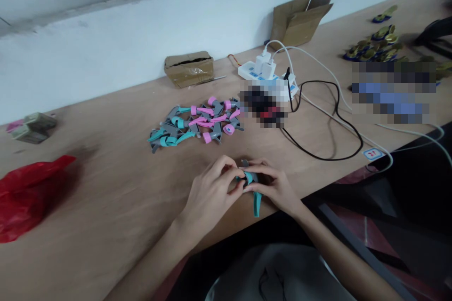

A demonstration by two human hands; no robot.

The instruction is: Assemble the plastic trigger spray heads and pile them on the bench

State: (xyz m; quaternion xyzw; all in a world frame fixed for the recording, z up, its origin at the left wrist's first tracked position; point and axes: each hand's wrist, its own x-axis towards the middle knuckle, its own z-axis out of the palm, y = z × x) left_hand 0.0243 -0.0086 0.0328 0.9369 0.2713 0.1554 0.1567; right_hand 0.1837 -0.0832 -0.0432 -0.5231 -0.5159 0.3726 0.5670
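Both my hands meet at the near edge of the wooden table. My left hand and my right hand pinch one small grey part with a teal strap between their fingertips; the strap's loose end hangs down over the table edge. Beyond the hands lies a pile of similar grey parts with teal and pink straps, about a hand's length away and untouched.
A red plastic bag lies at the left. Two cardboard boxes stand by the wall. A white power strip with chargers trails black and white cables across the right side. Gold and blue pieces lie far right.
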